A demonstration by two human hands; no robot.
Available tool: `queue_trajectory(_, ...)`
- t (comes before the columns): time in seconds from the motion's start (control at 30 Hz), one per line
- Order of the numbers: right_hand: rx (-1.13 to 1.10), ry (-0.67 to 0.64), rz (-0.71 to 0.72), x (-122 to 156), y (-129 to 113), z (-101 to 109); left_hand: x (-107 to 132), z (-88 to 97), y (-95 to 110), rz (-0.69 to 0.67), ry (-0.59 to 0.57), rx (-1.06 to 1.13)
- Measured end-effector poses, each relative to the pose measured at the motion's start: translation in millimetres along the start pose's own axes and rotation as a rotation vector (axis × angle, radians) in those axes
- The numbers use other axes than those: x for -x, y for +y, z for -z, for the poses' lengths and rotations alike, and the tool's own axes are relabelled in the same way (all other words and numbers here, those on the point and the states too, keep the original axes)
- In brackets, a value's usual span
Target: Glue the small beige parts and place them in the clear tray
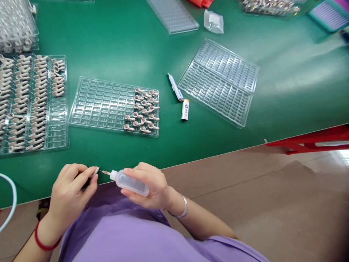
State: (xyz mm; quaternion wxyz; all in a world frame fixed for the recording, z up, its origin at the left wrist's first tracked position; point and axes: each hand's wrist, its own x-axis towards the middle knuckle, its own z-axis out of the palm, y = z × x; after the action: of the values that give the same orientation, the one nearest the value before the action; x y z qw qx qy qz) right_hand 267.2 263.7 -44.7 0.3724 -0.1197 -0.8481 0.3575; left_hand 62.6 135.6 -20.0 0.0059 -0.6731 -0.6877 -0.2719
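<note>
Pinching, left grip point(72, 187): thumb and fingertips were closed on a small pale piece point(94, 172), above the surface point(136, 153) by its near edge; a loosened pinch could have let it fall to the lap or floor.
Right grip point(148, 183): it was wrapped around a translucent squeeze bottle point(132, 183), right of the piece; too firm a press could have overfilled or smeared the piece, though the contents could not be made out.
Nozzle point(105, 172): it pointed left at the piece, contact too small to judge; a wrist slip could have pricked the left fingertips or missed the mark.
Part-filled tray point(94, 105): it lay on the far side of the hands, its spoon-shaped pieces point(145, 120) gathered at the right end; a hurried reach could have knocked them out of place.
Left tray point(57, 136): it held many more pieces; a swing of the left forearm could have jolted its rows.
Pen-like tube point(175, 87): it lay right of the part-filled tray, where a tray pushed right could have bumped it.
</note>
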Motion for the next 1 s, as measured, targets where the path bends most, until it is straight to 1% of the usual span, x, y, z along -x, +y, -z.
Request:
queue_trajectory(0.37,-0.015,-0.003,-0.014,-0.9,-1.4,1.3,0.0,0.1,0.1,-0.002,-0.005,-0.002)
queue_trajectory(0.5,-0.124,0.035,-0.107,0.1,-2.9,4.7,-0.3,0.7,1.4,0.039,-0.004,0.022)
queue_trajectory(0.6,-0.17,0.074,-0.22,1.4,-5.8,3.4,1.8,4.0,8.1,0.126,0.018,0.097)
queue_trajectory(0.67,-0.198,0.084,-0.27,2.4,-9.3,-1.1,5.2,7.5,16.0,0.22,0.009,0.193)
queue_trajectory(0.7,-0.209,0.084,-0.272,3.0,-11.3,-4.3,7.5,9.4,20.8,0.274,-0.014,0.261)
queue_trajectory(0.77,-0.211,0.084,-0.23,4.6,-15.1,-12.1,12.5,12.5,30.9,0.392,-0.086,0.419)
queue_trajectory(0.83,-0.186,0.104,-0.161,7.2,-17.7,-20.8,17.2,13.7,40.3,0.539,-0.162,0.578)
queue_trajectory(0.93,-0.133,0.147,-0.063,12.0,-18.3,-31.9,21.7,10.7,50.4,0.867,-0.242,0.815)
queue_trajectory(1.0,-0.073,0.146,-0.007,14.5,-17.3,-36.1,23.5,5.6,54.2,1.102,-0.267,0.989)
